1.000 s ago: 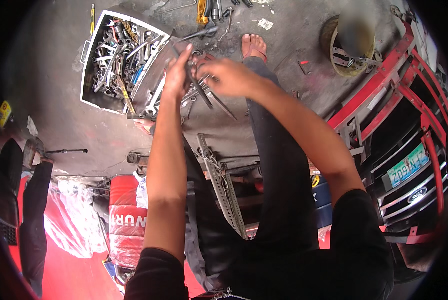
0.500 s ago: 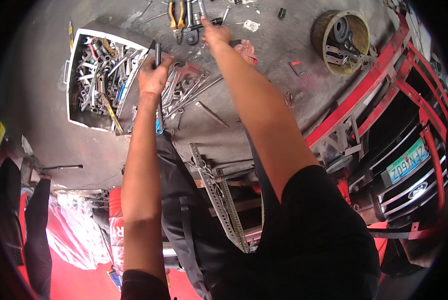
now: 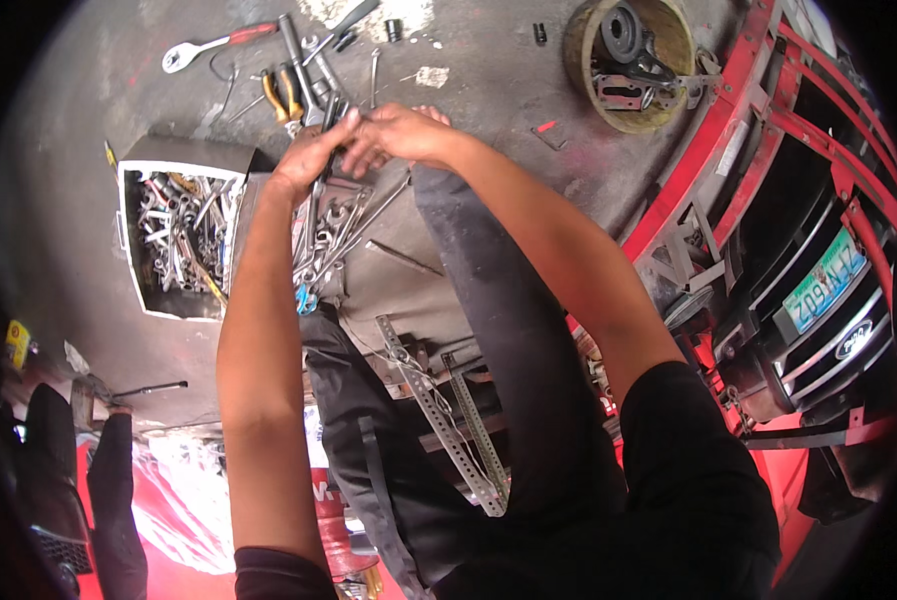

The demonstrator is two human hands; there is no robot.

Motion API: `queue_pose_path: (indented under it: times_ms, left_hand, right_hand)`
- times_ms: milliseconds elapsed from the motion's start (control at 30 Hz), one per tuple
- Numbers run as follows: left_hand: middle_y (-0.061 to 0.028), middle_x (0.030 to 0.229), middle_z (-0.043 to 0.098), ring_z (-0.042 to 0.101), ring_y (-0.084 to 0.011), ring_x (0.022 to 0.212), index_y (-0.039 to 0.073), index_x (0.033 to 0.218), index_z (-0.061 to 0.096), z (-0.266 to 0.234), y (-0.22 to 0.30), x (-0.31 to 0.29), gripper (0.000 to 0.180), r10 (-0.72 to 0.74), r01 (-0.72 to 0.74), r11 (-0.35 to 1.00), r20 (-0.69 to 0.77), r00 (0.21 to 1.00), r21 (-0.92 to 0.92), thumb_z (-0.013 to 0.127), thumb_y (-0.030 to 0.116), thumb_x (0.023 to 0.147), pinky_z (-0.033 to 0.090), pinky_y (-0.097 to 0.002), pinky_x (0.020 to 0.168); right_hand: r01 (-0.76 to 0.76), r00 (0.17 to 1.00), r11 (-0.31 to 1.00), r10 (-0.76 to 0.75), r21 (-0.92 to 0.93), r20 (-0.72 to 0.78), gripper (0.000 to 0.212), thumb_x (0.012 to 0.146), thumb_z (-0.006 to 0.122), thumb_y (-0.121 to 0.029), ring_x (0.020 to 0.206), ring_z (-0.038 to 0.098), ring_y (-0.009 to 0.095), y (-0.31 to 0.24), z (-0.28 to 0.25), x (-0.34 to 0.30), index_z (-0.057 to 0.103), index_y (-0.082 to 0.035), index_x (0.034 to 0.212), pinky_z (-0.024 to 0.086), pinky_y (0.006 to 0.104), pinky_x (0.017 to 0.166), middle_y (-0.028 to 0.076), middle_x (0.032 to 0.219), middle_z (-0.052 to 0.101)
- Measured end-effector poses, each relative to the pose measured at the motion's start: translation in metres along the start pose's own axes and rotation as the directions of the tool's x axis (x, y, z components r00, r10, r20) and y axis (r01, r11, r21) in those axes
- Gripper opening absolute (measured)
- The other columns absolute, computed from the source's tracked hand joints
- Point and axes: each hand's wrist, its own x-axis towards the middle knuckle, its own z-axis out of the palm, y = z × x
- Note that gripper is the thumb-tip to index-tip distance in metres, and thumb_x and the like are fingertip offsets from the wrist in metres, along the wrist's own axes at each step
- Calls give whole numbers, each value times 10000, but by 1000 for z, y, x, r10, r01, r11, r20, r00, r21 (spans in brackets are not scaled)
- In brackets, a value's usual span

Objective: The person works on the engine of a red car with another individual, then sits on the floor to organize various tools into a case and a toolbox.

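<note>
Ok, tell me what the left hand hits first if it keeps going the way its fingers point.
The left hand points up and a little right in the picture, fingers meeting the right hand. Straight on, it would likely first reach the long metal wrench lying on the concrete floor beside the orange-handled pliers; depth is uncertain.

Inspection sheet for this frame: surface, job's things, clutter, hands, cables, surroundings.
Surface: grey concrete floor, stained, strewn with tools.
Job's things: long wrench held upright by the left hand; more wrenches lie in a pile just below it.
Clutter: open metal toolbox full of wrenches; orange-handled pliers; red-handled ratchet; round drum with a metal part; perforated metal strips.
Hands: left hand in a grip on the wrench; right hand meets it at the wrench top, hold unclear.
Cables: nothing seen.
Surroundings: red vehicle frame and a vehicle front with a plate at right; another person's dark sleeve lower left.
</note>
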Motion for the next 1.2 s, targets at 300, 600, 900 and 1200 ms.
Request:
queue_pose_path:
  times_ms: [300, 600, 900, 1200]
  left_hand:
    - [-80, 690, 646, 579, -130, 573, -68, 903, 645, 20, 60, 64, 623, 83, 25, 961, -372, 925, 275, 849, 482, 693, 480, -281, 547]
    - [-154, 857, 727, 704, -267, 857, 19, 997, 708, -10, 63, 124, 627, 219, 239, 832, -692, 688, 501, 820, 527, 647, 530, -378, 809]
    - [-147, 864, 730, 709, -296, 904, 78, 1016, 710, 12, 69, 120, 538, 209, 338, 753, -693, 690, 564, 786, 493, 682, 534, -393, 848]
    - [-145, 875, 730, 711, -286, 874, 72, 983, 722, 18, 81, 119, 504, 106, 341, 787, -656, 747, 515, 768, 499, 720, 537, -396, 843]
  right_hand:
    - [-218, 283, 932, -222, -288, -933, 459, 902, 606, -286, 953, 667, 338, -41, -175, -10, 529, 13, 1241, 513, 427, 845, 219, 1026, 682]
    - [-553, -154, 803, -361, -222, -920, 617, 816, 653, -208, 1028, 643, 418, -19, -233, 23, 415, 45, 1326, 518, 451, 896, 273, 1153, 620]
    - [-157, 39, 942, -292, -295, -955, 234, 799, 649, -188, 957, 670, 382, -33, -192, 1, 698, -27, 963, 522, 455, 840, 223, 1007, 696]
    - [-192, -212, 964, -221, -181, -952, 460, 826, 728, -336, 1000, 654, 369, -69, -217, 31, 642, 0, 1129, 503, 437, 844, 259, 1056, 676]
